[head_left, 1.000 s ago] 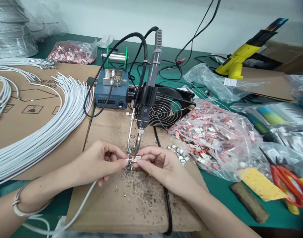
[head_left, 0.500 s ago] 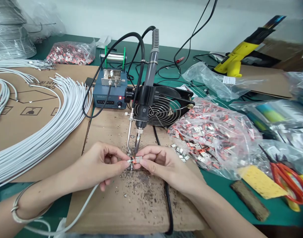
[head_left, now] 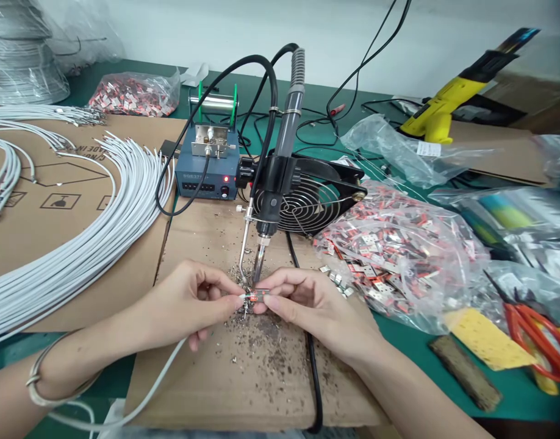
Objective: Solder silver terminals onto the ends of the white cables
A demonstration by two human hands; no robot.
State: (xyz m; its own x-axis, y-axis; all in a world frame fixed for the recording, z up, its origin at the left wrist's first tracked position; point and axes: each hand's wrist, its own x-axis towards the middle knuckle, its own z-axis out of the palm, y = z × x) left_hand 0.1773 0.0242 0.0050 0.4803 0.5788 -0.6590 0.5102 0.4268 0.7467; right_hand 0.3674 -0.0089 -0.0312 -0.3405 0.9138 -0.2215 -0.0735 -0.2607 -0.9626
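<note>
My left hand pinches a white cable close to its end, with the rest trailing down to the lower left. Between finger and thumb, my right hand grips a small orange-and-silver connector. Cable end and connector meet just under the tip of a soldering iron, which is clamped upright in a stand. A thin metal feed tube comes down beside the iron's tip. Whether the tip touches the connector I cannot tell. Solder scraps litter the cardboard below.
A blue soldering station with a solder spool stands behind, next to a black fan. Bundled white cables lie left. At right are a bag of connectors, a yellow sponge, red-handled scissors and a yellow heat gun.
The connector in my right hand has turned, so its orange-marked side now faces up instead of the plain silver one. The whole view has shifted slightly.
</note>
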